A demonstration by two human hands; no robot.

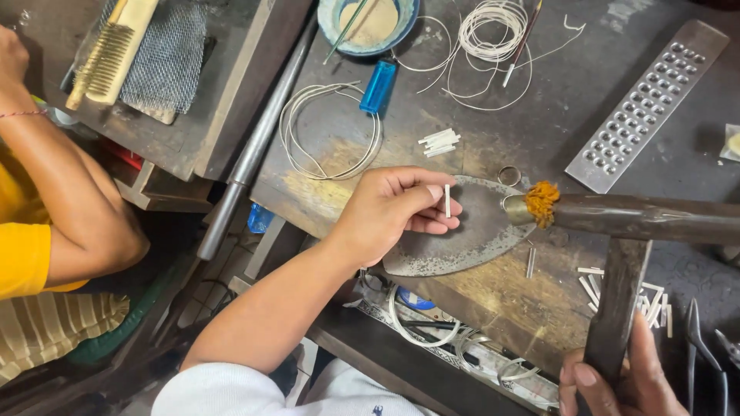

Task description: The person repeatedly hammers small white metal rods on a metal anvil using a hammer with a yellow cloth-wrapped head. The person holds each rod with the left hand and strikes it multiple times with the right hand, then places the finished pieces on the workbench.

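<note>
Left hand: the left hand (389, 212) is at the middle of the frame; its grip is pinched closed, thumb and fingertips holding a short white strip (447, 200) upright over the grey metal plate (455, 239).
Right hand: the right hand (617, 381) is at the lower right edge; its grip is wrapped tight around the dark handle of a T-shaped hammer (624, 270), whose head lies across the right of the frame.
Hammer end: an orange tuft (543, 202) sits on the head's left end, just beside a small curled ring (515, 206) at its tip.
Strip in hand: flat and uncurved, near the hammer tip but apart from it.
Done, as judged: one closed ring (509, 176) lies on the desk (555, 115) just above the plate, so at least one piece looks formed.
Left, as judged: a small pile of cut strips (439, 142) lies above the hand, and more loose strips (617, 289) are scattered at lower right; many are still straight.
Stock: wire coil (330, 131) at upper centre, a looser wire bundle (493, 31) at the top.
Other things: a blue lighter (378, 86), a bowl (368, 23), a perforated metal block (647, 104) at upper right, a brush (108, 50) at upper left.
Nearby: another person's arm (62, 192) in a yellow sleeve at the left edge.
</note>
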